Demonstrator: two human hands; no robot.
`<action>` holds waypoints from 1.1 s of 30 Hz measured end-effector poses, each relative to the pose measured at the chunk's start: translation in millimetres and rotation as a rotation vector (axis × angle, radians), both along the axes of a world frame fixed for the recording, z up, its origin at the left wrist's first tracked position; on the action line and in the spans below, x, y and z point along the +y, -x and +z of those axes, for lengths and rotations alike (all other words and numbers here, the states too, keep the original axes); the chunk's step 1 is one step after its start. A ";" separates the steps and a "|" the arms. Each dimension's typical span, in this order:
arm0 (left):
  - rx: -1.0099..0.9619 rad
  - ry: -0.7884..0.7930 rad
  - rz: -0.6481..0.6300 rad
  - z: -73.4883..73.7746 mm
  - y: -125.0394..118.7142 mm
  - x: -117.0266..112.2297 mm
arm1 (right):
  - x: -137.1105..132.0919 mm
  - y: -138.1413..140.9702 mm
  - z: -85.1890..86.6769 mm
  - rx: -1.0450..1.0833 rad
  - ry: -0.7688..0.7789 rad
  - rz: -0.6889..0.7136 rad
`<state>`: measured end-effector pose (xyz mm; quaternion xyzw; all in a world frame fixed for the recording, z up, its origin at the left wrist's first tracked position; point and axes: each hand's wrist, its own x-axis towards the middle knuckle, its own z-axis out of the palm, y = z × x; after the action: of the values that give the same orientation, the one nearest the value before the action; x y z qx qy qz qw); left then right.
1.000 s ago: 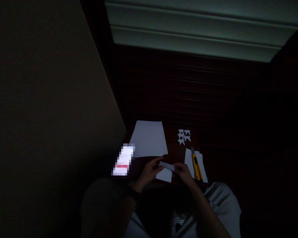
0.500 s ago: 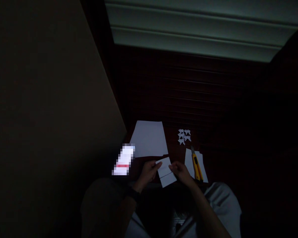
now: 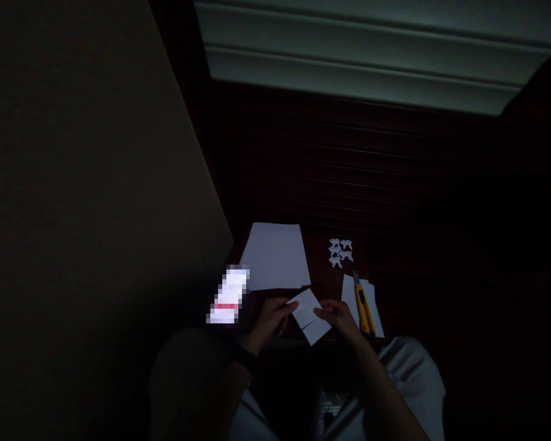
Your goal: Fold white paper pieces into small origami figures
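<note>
A small white piece of folded paper (image 3: 310, 324) is held between my two hands, with a dark crease or edge line across it. My left hand (image 3: 272, 317) pinches its left side, thumb on top. At its right side my right hand (image 3: 338, 315) is closed on the paper, also with the thumb on top. Fingers beneath the paper are hidden. Just right of my right hand, a yellow utility knife (image 3: 363, 309) with its blade out lies on some white paper pieces (image 3: 350, 296).
A larger stack of white sheets (image 3: 278, 254) lies beyond my hands on the dark table. Several small folded paper shapes (image 3: 340, 252) sit to its right. A lit, pixelated screen (image 3: 229, 296) is at the left. A wall (image 3: 119, 153) rises at the left.
The folded paper has turned in my hands, so a corner now points more toward me. Its lower end has shifted slightly right. The other things stay where they were.
</note>
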<state>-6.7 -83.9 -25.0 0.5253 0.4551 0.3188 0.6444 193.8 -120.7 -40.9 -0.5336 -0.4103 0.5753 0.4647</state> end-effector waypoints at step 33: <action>0.035 -0.019 -0.030 -9.8 -4.6 4.2 | 0.9 -2.8 9.6 -0.090 -0.129 0.024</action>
<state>-2.1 -79.7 -34.8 0.5437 0.4554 0.3044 0.6359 196.6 -119.8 -31.3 -0.5231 -0.4734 0.5285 0.4722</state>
